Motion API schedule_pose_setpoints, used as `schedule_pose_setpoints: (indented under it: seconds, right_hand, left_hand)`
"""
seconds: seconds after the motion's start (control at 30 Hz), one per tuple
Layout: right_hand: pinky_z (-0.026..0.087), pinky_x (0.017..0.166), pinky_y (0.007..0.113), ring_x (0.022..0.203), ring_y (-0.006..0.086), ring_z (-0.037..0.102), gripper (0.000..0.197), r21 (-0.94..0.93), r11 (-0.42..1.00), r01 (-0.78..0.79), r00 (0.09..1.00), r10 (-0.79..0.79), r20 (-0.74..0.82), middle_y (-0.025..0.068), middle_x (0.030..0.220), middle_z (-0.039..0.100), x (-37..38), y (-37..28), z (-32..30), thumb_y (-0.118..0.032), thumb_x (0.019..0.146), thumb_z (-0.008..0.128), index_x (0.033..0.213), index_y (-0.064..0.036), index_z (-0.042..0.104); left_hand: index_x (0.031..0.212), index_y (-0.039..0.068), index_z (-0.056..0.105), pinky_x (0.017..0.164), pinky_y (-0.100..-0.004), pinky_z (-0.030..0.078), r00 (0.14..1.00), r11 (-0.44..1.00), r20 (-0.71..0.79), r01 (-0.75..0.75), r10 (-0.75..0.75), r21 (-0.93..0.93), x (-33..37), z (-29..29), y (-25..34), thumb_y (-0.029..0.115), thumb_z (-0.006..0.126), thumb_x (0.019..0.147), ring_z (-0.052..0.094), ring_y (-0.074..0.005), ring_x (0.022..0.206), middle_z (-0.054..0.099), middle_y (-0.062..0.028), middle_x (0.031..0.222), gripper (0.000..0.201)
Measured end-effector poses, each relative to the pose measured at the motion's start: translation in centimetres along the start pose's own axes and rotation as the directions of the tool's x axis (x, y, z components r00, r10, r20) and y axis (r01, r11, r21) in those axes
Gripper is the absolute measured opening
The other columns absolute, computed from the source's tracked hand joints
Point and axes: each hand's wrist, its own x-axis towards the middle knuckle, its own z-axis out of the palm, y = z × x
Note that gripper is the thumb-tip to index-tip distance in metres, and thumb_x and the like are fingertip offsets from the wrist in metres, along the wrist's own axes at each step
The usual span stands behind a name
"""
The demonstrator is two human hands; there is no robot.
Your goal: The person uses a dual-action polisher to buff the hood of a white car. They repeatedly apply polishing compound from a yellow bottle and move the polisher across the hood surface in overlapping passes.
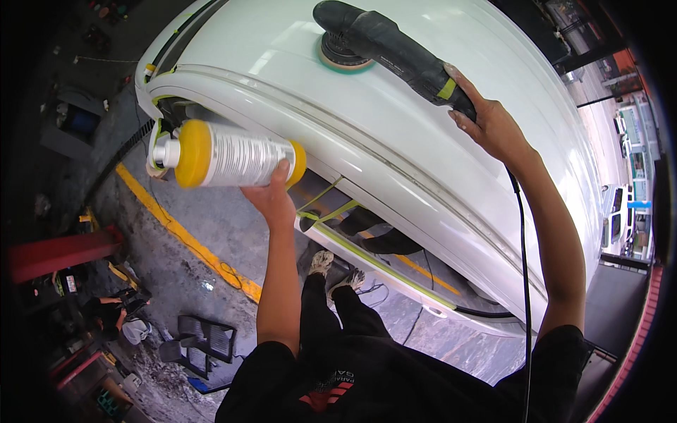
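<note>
Polisher (381, 39) long axis diagonal, pad end up-left on white car roof (395, 134)

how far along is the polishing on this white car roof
Done: green masking tape already lines the window edges. In hand: the right hand holds the black polisher with its pad flat on the white roof; the left hand holds a yellow-capped bottle sideways. Left: the paint shows no clear line between worked and unworked areas, so the remaining share can't be judged.
</note>
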Motion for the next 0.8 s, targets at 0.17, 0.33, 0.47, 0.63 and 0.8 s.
schedule_pose_setpoints:
  seconds: [0.17,0.33,0.47,0.63,0.8]
  right_hand:
    - [0.06,0.076,0.05,0.079,0.038,0.075,0.082,-0.038,0.999,0.031,1.0,-0.031,0.001,0.0232,0.087,0.074,6.1,-5.6,1.1,-0.033,0.105,0.066,0.171,-0.0348,0.019]
    - [0.06,0.078,0.051,0.086,0.0376,0.075,0.078,-0.031,0.987,0.161,0.982,-0.163,-0.094,0.0205,0.096,0.076,14.1,-9.6,3.7,-0.034,0.104,0.066,0.17,-0.0344,0.024]
    - [0.059,0.081,0.051,0.087,0.0383,0.075,0.078,-0.001,0.979,0.202,0.972,-0.2,-0.119,0.0232,0.099,0.076,18.4,-13.7,4.7,-0.035,0.104,0.066,0.17,-0.0347,0.024]
    - [0.061,0.081,0.052,0.091,0.039,0.076,0.078,0.104,0.988,0.111,0.991,-0.103,-0.08,0.0207,0.1,0.077,17.1,-16.2,4.6,-0.036,0.102,0.067,0.168,-0.034,0.027]
    - [0.06,0.075,0.052,0.084,0.0392,0.076,0.078,0.129,0.991,-0.043,0.997,0.051,-0.062,0.0197,0.088,0.076,8.3,-14.3,4.0,-0.027,0.099,0.062,0.169,-0.0305,0.027]
  left_hand:
    - [0.159,0.004,0.032,0.121,-0.0469,0.044,0.96,0.961,-0.152,0.252,-0.234,0.111,-11.2,-12.5,1.9,-0.007,0.08,0.081,0.055,-0.032,0.139,0.05,-0.017,0.153,0.093]
    - [0.156,0.002,0.036,0.116,-0.0466,0.049,0.925,0.874,-0.167,0.377,-0.341,0.306,-18.3,-19.7,5.3,-0.011,0.08,0.076,0.06,-0.0333,0.132,0.056,-0.0188,0.145,0.092]
    - [0.153,-0.001,0.038,0.114,-0.0464,0.05,0.915,0.858,-0.169,0.403,-0.367,0.318,-20.2,-20.4,6.1,-0.012,0.079,0.077,0.062,-0.0335,0.13,0.058,-0.0205,0.141,0.087]
    - [0.156,0.001,0.035,0.118,-0.0456,0.047,0.929,0.875,-0.131,0.37,-0.346,0.311,-19.1,-18.8,5.9,-0.009,0.076,0.078,0.062,-0.0334,0.131,0.057,-0.0188,0.144,0.088]
    - [0.159,0.001,0.03,0.119,-0.0456,0.046,0.942,0.872,-0.058,0.328,-0.33,0.364,-15.4,-17.9,4.4,-0.008,0.074,0.081,0.058,-0.0342,0.136,0.051,-0.0195,0.152,0.09]
